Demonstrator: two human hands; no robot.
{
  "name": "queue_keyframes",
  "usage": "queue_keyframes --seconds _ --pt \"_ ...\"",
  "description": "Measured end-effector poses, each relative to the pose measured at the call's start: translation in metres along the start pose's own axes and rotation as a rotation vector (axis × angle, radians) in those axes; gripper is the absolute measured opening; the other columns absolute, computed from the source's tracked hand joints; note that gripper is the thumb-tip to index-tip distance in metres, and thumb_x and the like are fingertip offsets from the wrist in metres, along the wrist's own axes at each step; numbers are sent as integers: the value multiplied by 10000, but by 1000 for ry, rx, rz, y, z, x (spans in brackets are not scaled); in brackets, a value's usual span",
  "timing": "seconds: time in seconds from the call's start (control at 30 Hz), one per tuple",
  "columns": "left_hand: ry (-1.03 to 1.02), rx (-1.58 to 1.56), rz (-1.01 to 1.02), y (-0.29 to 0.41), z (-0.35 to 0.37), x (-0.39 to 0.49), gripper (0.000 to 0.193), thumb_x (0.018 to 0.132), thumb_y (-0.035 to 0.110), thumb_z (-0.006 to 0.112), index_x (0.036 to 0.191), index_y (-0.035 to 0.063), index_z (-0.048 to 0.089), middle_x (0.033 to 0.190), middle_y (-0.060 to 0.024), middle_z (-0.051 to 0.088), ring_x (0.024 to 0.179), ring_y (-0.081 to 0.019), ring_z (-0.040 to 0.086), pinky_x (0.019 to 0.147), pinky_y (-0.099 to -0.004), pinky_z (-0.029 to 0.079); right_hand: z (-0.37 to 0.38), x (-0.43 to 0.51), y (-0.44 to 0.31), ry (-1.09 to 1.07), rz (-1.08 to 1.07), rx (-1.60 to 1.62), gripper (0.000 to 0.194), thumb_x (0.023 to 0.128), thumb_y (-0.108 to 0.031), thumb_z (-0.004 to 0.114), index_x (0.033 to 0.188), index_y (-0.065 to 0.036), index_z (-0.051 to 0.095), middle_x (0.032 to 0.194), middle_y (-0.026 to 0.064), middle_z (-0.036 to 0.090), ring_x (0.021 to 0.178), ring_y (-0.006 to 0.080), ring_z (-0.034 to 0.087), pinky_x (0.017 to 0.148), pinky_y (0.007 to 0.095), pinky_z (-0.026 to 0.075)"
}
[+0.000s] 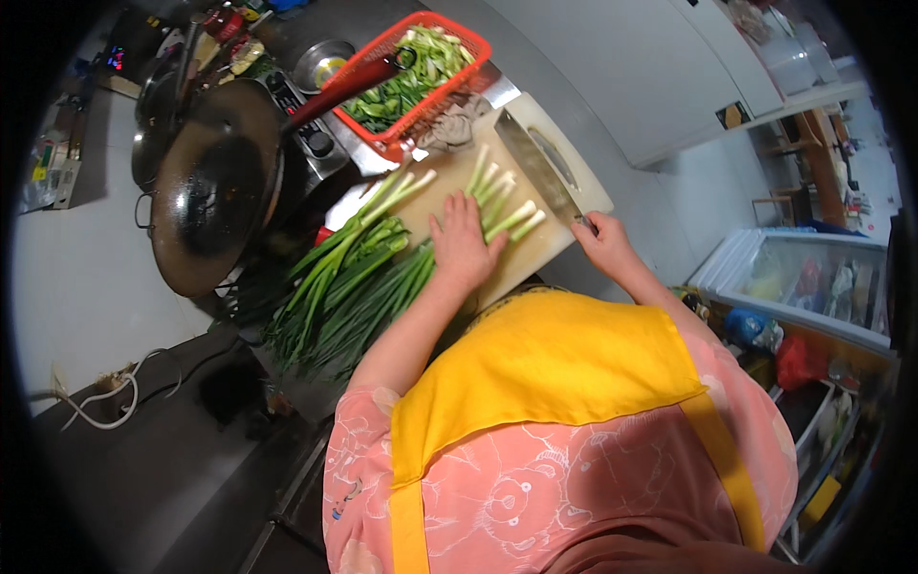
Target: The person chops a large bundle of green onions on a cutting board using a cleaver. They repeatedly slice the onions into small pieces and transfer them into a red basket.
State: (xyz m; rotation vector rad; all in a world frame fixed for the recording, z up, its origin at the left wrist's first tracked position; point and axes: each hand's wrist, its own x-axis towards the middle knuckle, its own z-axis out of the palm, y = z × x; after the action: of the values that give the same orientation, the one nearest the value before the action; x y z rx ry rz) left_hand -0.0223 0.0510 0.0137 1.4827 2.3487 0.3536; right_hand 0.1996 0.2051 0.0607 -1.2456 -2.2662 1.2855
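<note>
My right hand [604,240] grips the handle of a cleaver [534,165]. Its broad blade lies along the far right part of a pale cutting board [510,274], beside the board's handle slot. My left hand [465,247] rests palm down across a bunch of spring onions [409,276], thumb and little finger spread. Their white root ends [522,215] stick out past my fingers toward the blade, apart from it. A second bunch of spring onions [344,247] lies to the left, its green leaves hanging over the board's left side.
Beyond the board stands a red plastic basket [479,59] of cut greens [437,61], near a crumpled cloth [453,125]. A wok [215,194] is at left, its red handle [344,93] reaching over the basket. A metal bowl [310,66] sits behind; an open glass-lidded freezer [803,280] is at right.
</note>
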Motion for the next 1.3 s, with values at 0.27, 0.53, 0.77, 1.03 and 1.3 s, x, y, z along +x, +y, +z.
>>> queue_keyframes --seconds 0.27,0.53,0.77,1.03,1.3 --pt "-175 181 -29 28 -17 -12 1150 849 711 597 1578 -78 187 1648 -303 149 1550 -440 84 1194 -680 76 -12 18 -10 -105 -122 -194 334 915 -237 664 779 56 580 651 228 585 552 341 550 556 421 445" --pt "-123 234 -2 19 0 -5 1042 912 642 573 1561 -95 223 1628 -306 202 1534 -443 145 1208 -644 118 -23 7 7 -321 -106 -222 339 937 -261 668 819 44 580 651 218 567 573 327 541 561 419 437" --pt "-82 42 28 11 -6 -3 985 911 605 623 1526 -97 310 1548 -296 346 1495 -448 230 1217 -599 158 -20 -2 5 -283 -36 -187 346 966 -276 658 837 36 588 627 158 528 587 194 468 559 389 422" --pt "258 126 -249 -95 -101 14 531 773 345 784 1149 0 637 1136 -175 643 1088 -351 612 953 -530 465 -15 -12 2 -133 -62 -41 343 978 -276 663 837 25 579 631 128 515 594 177 449 554 373 409" --pt "-147 221 -407 -114 -102 50 470 786 294 727 1177 50 637 1188 -165 683 1160 -337 639 970 -542 473 -10 -18 1 -144 -36 -46 341 973 -277 664 833 22 579 620 115 502 591 168 441 545 369 400"
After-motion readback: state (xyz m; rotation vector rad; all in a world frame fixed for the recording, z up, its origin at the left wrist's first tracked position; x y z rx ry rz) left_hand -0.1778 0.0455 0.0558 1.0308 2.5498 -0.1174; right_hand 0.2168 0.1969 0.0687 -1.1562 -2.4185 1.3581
